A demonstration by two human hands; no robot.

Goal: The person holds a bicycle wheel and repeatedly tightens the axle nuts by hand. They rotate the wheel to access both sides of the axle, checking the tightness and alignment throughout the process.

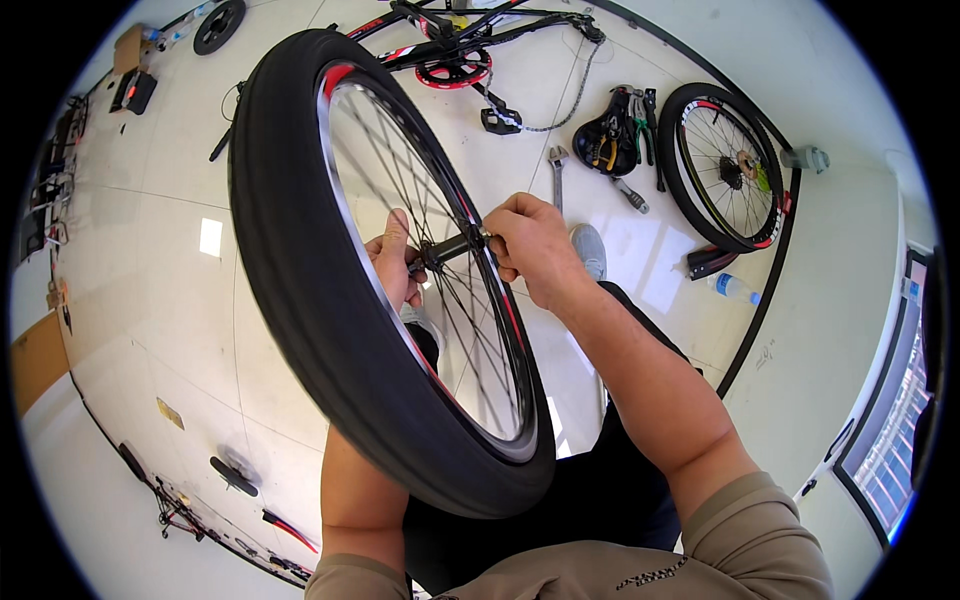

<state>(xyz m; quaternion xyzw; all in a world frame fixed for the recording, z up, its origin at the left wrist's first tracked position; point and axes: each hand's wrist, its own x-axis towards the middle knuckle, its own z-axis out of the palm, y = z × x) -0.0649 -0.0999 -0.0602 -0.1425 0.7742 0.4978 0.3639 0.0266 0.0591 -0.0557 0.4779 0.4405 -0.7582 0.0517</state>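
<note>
A bicycle wheel (300, 260) with a thick black tyre and thin dark spokes stands upright in front of me, leaning a little. Its black hub (450, 249) runs crosswise between my hands. On the left side of the wheel, partly seen past the rim, my left hand (396, 265) is closed at the hub's left end, thumb pointing up. My right hand (530, 245) has its fingers curled in a pinch at the right end of the axle. Those fingers cover the axle's tip, so any small part between them is hidden.
Beyond the wheel a black and red bicycle frame (455, 50) lies on the pale tiled floor. An adjustable wrench (558, 180), a black saddle (606, 135), pliers (640, 125) and a second wheel (688, 165) lie at the right. A water bottle (735, 288) is near the wall.
</note>
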